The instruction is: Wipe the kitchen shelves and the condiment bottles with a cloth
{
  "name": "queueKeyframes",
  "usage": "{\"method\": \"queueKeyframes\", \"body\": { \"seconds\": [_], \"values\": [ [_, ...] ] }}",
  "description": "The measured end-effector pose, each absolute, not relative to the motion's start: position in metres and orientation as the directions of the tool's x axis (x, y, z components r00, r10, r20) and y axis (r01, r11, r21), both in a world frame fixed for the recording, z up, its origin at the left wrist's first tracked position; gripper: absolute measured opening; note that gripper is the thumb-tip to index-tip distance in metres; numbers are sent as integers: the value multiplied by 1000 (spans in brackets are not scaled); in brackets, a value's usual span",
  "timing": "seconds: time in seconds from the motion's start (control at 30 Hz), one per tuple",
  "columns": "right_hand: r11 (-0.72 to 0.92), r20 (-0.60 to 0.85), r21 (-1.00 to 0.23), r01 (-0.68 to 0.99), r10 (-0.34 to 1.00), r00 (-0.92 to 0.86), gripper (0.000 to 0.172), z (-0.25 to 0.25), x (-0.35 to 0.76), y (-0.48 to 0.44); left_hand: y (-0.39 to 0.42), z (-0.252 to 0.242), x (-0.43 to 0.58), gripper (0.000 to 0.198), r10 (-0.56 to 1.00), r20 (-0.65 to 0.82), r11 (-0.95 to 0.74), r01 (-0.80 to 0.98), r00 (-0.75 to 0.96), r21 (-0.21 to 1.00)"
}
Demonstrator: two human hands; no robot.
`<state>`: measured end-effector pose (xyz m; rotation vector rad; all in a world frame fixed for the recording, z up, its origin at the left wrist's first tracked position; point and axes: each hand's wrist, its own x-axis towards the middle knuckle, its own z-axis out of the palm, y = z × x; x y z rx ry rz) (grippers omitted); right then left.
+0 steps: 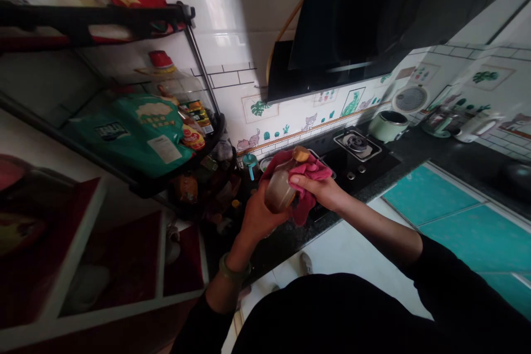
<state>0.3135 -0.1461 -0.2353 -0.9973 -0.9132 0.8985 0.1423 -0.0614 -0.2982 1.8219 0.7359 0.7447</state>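
Observation:
A clear bottle with an orange-brown cap (280, 187) is held up over the dark counter's edge, tilted to the right. My left hand (262, 214) wraps round its lower part, a green bangle on the wrist. Against the bottle's right side near the neck, my right hand (317, 188) grips a crumpled pink-red cloth (304, 207). Some of the cloth also shows behind the bottle. What the bottle contains is hard to make out.
On the left stands a black rack (124, 27) with a teal bag (139, 133) and a red-capped jug (161, 61). A gas stove (357, 145), a green pot (388, 125) and a white kettle (477, 128) line the counter. A black range hood (352, 16) hangs above.

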Motion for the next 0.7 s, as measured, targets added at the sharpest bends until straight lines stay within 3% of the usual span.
{"method": "queueKeyframes", "body": {
  "seconds": [0.1, 0.27, 0.43, 0.57, 0.7],
  "values": [
    [273, 210, -950, -149, 916, 343, 46, -238, 310, -151, -67, -291, 143, 70, 780, 159, -382, 259, 605, 887],
    [335, 196, -921, -198, 839, 507, 46, -236, 301, -136, -75, -284, 150, 72, 814, 125, -410, 409, 567, 816],
    [334, 200, -905, -262, 880, 430, 44, -222, 314, -121, -73, -289, 151, 80, 790, 83, -327, 304, 607, 895],
    [211, 144, -909, -359, 968, 205, 46, -217, 331, -124, -66, -294, 145, 77, 666, -3, -45, 44, 746, 998],
    [160, 116, -865, -476, 986, 121, 56, -227, 339, -130, -63, -297, 140, 75, 394, -42, 309, -89, 918, 947]
  ]
}}
